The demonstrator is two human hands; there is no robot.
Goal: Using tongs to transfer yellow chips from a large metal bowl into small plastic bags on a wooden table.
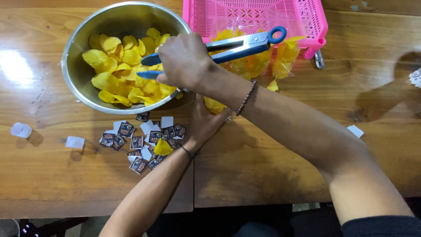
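The right hand [184, 61] is gripping blue-handled metal tongs [228, 46], tips lying among yellow chips [123, 70] in the round steel bowl [76, 57]. The left hand [204, 120], partly hidden beneath, is seemingly holding a clear bag of chips [215, 105]; its grip is unclear. Crossing arms are risking spilled chips onto the small printed labels [140, 136].

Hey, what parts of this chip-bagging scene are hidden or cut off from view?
Head view:
- Tong tips: hidden behind the right hand.
- Left hand fingers: covered by the right forearm, so its hold is unclear.
- Pink basket: cut off by the top edge.
- Small stickers: print too small.
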